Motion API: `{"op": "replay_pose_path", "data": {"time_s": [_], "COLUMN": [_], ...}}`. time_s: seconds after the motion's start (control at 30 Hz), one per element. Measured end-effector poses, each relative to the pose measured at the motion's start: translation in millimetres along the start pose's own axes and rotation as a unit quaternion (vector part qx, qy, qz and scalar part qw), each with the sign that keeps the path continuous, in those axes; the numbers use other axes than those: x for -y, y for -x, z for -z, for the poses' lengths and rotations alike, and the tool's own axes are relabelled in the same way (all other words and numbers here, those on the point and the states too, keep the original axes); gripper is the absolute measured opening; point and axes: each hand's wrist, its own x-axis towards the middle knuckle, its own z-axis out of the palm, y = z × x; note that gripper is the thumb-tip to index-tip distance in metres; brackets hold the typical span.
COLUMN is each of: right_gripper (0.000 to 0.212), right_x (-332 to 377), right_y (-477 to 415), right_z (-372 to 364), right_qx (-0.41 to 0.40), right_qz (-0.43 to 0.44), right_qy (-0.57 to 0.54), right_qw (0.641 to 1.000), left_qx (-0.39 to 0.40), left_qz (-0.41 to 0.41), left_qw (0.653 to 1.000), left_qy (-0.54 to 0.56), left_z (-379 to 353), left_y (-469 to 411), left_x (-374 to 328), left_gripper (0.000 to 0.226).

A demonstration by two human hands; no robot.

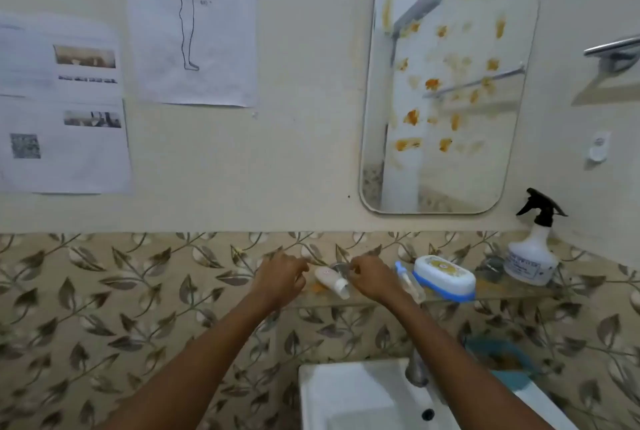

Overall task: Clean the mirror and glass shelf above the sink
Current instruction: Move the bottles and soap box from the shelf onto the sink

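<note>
Clearing the clear glass shelf (512, 292) under the orange-smeared mirror (450, 83).
Both hands' fingers curl around the small white tube (333, 279); grip unclear; lift next.

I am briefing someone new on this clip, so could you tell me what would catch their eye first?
The mirror on the wall at upper right, spattered with orange-brown smears. Below it, both hands, left and right, reach a small tube lying on the glass shelf; a spray bottle stands at its right end.
</note>
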Motion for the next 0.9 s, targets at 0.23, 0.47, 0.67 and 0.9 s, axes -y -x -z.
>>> {"op": "replay_pose_path", "data": {"time_s": [0.23,0.47,0.67,0.9], "right_gripper": [0.048,0.048,0.046,0.031], "right_x": [18.8,18.7,20.8,34.4], "right_y": [-2.6,-5.1,-4.5,18.5], "right_z": [-19.9,-26.0,-28.1,-28.1], "right_qx": [-0.005,-0.039,-0.087,-0.228], "right_qz": [-0.013,-0.046,-0.078,-0.007], "right_qy": [0.032,0.003,-0.06,-0.183], "right_qw": [0.999,0.998,0.991,0.956], "left_qx": [-0.021,-0.029,-0.032,-0.043], "left_qz": [0.033,0.066,0.128,0.254], "left_qw": [0.998,0.992,0.98,0.773], "left_qy": [0.048,0.103,0.149,0.579], "left_z": [-9.1,-10.4,-13.4,3.8], "left_y": [6.1,7.4,1.4,-11.3], "left_x": [0.6,-6.0,-12.8,-48.4], "left_gripper": [0.029,0.029,0.03,0.027]}}
